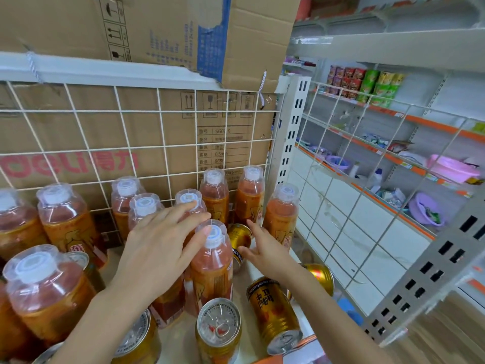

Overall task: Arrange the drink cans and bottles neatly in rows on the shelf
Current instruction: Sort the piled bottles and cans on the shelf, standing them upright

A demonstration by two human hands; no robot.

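White wire-backed shelf (181,337) carries clear plastic orange-drink bottles (210,271); left hand (160,250) rests across their caps, grip released. Right hand (265,252), grip likewise released, seemingly touches a tipped gold can (240,236).

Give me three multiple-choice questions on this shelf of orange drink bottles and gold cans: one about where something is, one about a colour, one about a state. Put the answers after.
1. What sits behind the white wire grid at the back of the shelf?
A. brown cardboard boxes
B. a mirror
C. a glass door

2. What colour are the screw caps of the clear plastic bottles of orange drink?
A. red
B. white
C. black

3. How does the gold metal can with red lettering at the front right lie?
A. upright
B. crushed flat
C. tipped on its side

Answers:
1 A, printed cardboard shows through the grid.
2 B, white caps show under the clear covers.
3 C, its pull-tab end faces the front edge.
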